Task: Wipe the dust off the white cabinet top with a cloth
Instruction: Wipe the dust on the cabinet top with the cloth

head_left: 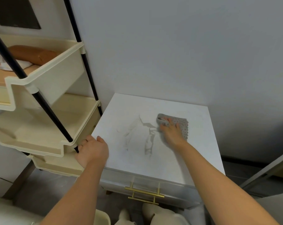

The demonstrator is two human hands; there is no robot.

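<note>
The white cabinet top (194,143) fills the middle of the view, with grey dust smears (147,137) across its centre. A grey dotted cloth (181,124) lies flat toward the back right of the top. My right hand (170,129) presses down on it, palm flat and fingers spread, covering its left part. My left hand (92,150) grips the cabinet's front left corner edge, thumb on top, fingers curled down the side.
A cream tiered cart (45,88) with black poles stands tight against the cabinet's left side, holding a brown roll (32,54) on top. The wall (170,54) runs behind. Gold drawer handles (144,192) face me below the top.
</note>
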